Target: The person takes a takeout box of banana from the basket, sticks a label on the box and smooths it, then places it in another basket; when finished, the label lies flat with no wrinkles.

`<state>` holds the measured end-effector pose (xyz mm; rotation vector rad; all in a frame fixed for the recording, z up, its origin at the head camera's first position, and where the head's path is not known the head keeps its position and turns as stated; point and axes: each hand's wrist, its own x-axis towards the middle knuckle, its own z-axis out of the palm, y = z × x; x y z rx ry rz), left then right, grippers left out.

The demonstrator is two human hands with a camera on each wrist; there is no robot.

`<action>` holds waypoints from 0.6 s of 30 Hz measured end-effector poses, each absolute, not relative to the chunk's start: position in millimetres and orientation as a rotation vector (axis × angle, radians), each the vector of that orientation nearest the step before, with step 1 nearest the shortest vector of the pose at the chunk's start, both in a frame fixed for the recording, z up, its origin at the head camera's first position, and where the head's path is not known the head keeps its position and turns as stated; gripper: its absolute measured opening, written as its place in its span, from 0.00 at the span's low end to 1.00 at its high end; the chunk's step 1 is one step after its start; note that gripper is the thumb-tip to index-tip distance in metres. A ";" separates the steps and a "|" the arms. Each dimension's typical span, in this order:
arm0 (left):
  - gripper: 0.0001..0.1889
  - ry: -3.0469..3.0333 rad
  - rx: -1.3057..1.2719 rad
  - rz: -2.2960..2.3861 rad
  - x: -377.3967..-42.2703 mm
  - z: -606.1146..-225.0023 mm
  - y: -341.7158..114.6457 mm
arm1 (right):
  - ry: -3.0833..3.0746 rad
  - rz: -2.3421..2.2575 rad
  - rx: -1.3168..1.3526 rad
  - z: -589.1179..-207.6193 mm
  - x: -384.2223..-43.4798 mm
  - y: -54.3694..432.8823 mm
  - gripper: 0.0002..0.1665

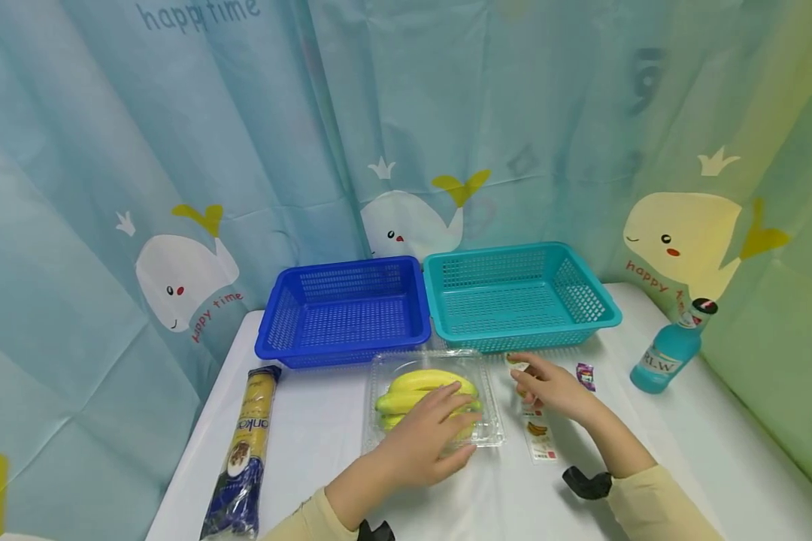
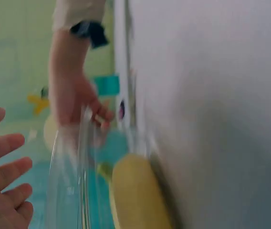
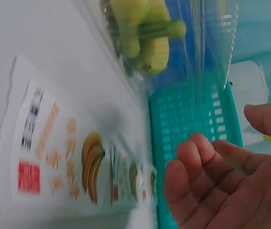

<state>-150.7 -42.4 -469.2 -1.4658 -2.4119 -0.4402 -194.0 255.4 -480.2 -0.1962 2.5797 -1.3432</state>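
A clear plastic box (image 1: 490, 428) holding yellow bananas (image 1: 429, 379) lies on the white table, its lid down over them. My left hand (image 1: 429, 439) is over the near right part of the box with fingers spread; the left wrist view shows that hand (image 2: 6, 176) beside the clear wall, holding nothing. To the right of the box, my right hand (image 1: 548, 387) hovers above a strip of banana-picture labels (image 1: 540, 439), partly covering it. In the right wrist view its fingers (image 3: 188, 157) bend loosely, the thumb apart and nothing between them. The labels (image 3: 54, 152) lie flat on the table.
Behind the box stand a dark blue basket (image 1: 345, 357) and a teal basket (image 1: 514, 340). A long yellow-and-blue packet (image 1: 243, 451) lies at left. A small purple packet (image 1: 586, 376) and a blue bottle (image 1: 670, 357) are at right. Curtains hang around the table.
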 end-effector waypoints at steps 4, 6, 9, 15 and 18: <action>0.24 -2.362 -1.655 -0.315 -145.8 -471.4 -24.2 | 2.621 -1.300 -0.180 -481.8 -194.4 263.7 0.33; 0.25 -2.346 -1.752 -0.264 -143.9 -471.2 -16.4 | 2.639 -1.283 -0.188 -483.5 -195.6 267.9 0.32; 0.26 -2.353 -1.888 -0.195 -142.0 -471.5 -6.5 | 2.657 -1.265 -0.196 -486.9 -197.9 273.9 0.31; 0.28 -2.417 -2.082 -0.164 -142.3 -475.0 7.0 | 2.666 -1.264 -0.220 -496.0 -201.5 281.5 0.26; 0.29 -2.409 -2.168 -0.162 -142.5 -479.0 13.9 | 2.671 -1.260 -0.212 -500.4 -202.8 284.3 0.24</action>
